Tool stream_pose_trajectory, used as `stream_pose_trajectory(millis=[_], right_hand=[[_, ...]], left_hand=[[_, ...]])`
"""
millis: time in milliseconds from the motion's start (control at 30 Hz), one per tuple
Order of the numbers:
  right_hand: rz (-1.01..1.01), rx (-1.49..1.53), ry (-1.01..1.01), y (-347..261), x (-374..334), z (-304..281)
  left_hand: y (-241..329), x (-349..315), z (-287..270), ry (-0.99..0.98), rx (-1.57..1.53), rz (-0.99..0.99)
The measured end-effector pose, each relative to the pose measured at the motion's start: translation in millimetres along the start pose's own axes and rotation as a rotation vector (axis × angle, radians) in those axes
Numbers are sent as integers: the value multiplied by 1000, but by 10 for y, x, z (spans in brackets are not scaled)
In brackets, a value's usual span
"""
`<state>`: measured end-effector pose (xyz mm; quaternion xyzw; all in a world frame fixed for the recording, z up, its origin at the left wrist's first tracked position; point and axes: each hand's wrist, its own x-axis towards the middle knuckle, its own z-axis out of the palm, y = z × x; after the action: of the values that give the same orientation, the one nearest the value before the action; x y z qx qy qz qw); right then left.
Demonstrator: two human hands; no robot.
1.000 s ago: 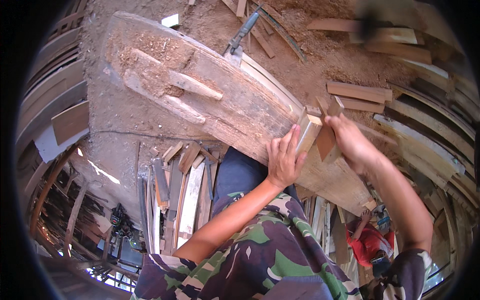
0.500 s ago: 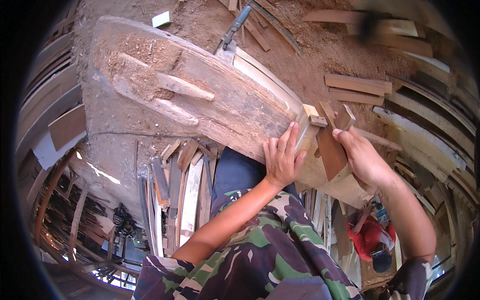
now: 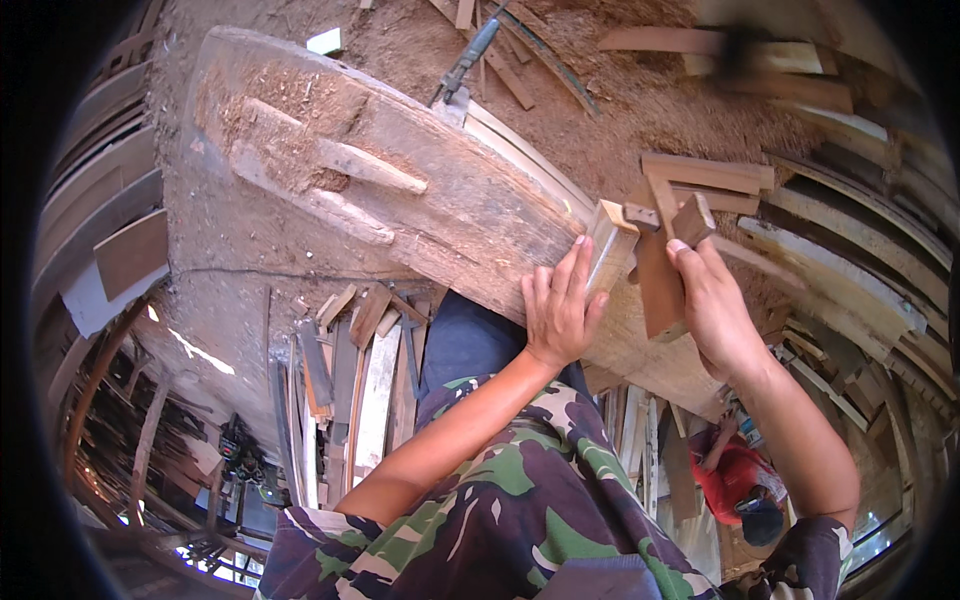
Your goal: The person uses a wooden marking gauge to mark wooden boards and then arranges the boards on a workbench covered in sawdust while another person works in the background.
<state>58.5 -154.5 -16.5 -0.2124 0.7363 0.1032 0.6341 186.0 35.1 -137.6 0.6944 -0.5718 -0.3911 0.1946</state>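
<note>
My left hand (image 3: pixel 557 315) lies with outstretched fingers on the near side of a pale squared piece of timber (image 3: pixel 610 245) and on the thick weathered plank (image 3: pixel 480 215) beneath it. In my right hand (image 3: pixel 708 300) is a brown wooden tool (image 3: pixel 660 290), a flat block with short bars crossing it. My fingers and thumb close round its right side. The small bar end (image 3: pixel 640 215) at its left sits close to the end of the pale timber; whether they touch I cannot tell. Part of the tool is hidden behind my right hand.
Wood shavings and split-looking pieces (image 3: pixel 372 165) lie on the plank's far left. A clamp-like tool with a blue-grey handle (image 3: pixel 470 55) is at its far edge. Offcuts (image 3: pixel 375 315) crowd the near side. Boards (image 3: pixel 840 265) lie right. A person in red (image 3: pixel 735 475) is at lower right.
The brown tool has turned more upright in my right hand and shifted slightly. The pale timber has turned, showing more of its top and end. My left hand stays nearly in place.
</note>
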Motion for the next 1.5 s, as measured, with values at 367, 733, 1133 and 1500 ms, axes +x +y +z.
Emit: stream_pose_trajectory(millis=[367,733,1133,1500], right_hand=[[115,4,-137,-154,222,-14],[174,-269,-178,-261,651,-37],[103,-64,-155,-84,476,-29],[107,22,-192,-61,126,-102]], left_hand=[[-12,19,15,5,-22,-7],[-24,21,-8,-25,-2,-17],[12,-16,-33,-5,9,-13],[33,5,5,21,18,-15]])
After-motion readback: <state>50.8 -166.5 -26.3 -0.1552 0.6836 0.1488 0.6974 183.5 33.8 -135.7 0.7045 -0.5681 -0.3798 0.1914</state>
